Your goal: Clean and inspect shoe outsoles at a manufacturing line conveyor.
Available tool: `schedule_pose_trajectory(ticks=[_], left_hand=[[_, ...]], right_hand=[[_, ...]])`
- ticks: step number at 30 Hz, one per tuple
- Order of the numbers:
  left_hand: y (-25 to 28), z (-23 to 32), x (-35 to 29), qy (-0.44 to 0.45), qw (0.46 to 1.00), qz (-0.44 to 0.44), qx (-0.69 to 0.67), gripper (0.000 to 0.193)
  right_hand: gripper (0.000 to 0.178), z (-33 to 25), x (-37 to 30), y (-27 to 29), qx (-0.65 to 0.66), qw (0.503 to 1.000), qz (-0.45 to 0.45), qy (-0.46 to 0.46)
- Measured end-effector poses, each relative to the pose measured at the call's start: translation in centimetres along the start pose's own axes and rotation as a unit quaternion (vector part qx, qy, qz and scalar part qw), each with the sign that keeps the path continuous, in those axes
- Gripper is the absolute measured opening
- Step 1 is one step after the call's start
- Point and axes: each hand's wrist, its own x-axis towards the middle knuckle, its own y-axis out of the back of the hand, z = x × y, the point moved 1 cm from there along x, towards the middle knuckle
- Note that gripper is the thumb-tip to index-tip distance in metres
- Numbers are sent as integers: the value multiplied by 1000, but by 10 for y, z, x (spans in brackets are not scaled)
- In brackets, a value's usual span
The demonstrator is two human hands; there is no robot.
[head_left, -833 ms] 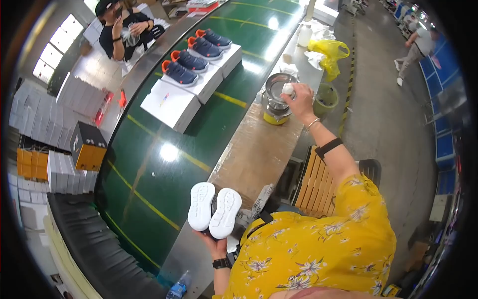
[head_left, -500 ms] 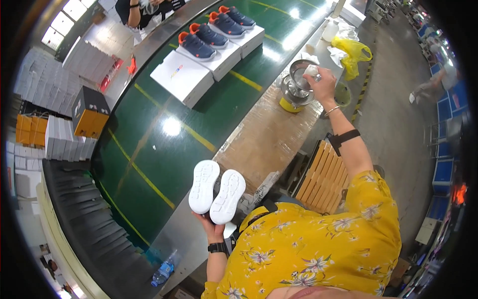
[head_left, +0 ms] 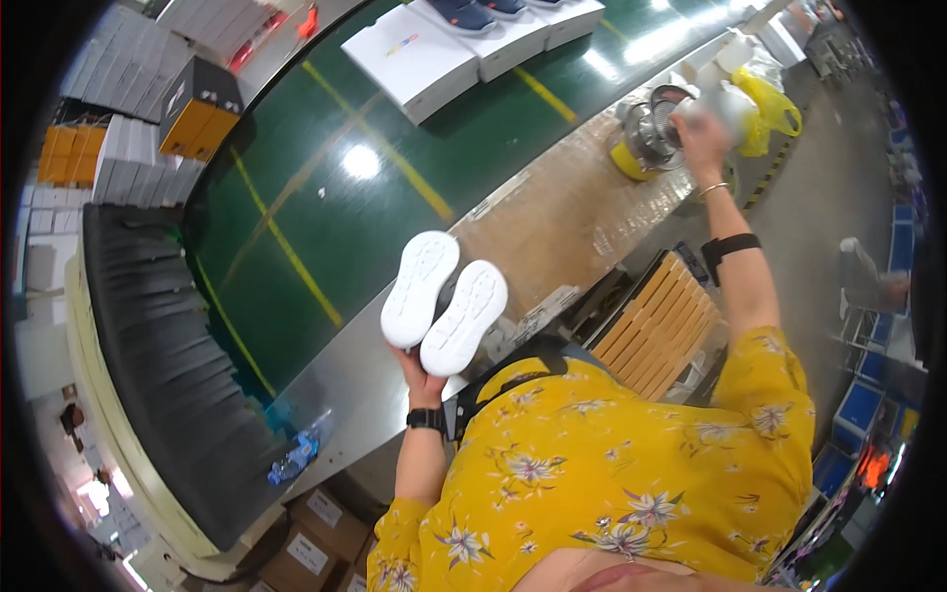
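My left hand [head_left: 424, 383] is closed around a pair of shoes held together over the metal edge of the line. Their white soles face up, a left one [head_left: 421, 286] and a right one [head_left: 466, 318]; the uppers are mostly hidden underneath. My right hand [head_left: 702, 146] is stretched out to the far right, its fingers smeared by motion. A blurred white wad [head_left: 727, 113] shows at its fingertips. Just left of that hand stands a round metal pot [head_left: 643, 136] with a yellow base and a raised lid.
White shoe boxes [head_left: 419, 61] with navy shoes [head_left: 462, 14] on top stand on the green conveyor [head_left: 296, 197]. Brown board [head_left: 552, 212] covers the bench beside it. A yellow plastic bag [head_left: 767, 109], a slatted wooden seat [head_left: 659, 316] and a water bottle [head_left: 296, 457] are nearby.
The view has shifted, so the boxes sit higher in the picture. My right hand has moved from over the pot to its right side. My left hand still holds the shoes.
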Motion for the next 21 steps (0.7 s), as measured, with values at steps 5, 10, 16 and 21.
schedule_pose_trajectory(ticks=[5, 10, 16, 21], left_hand=[[2, -9, 8, -22, 1000, 12, -19, 83], [12, -11, 8, -34, 999, 19, -19, 85], [27, -18, 8, -46, 998, 24, -43, 86], [11, -21, 11, -70, 997, 23, -33, 88]], right_hand=[[43, -3, 4, 9, 14, 997, 55, 50], [43, -14, 10, 19, -20, 999, -1, 32], [28, -137, -96, 40, 360, 932, -38, -36], [28, -232, -243, 16, 466, 811, -354, -15]])
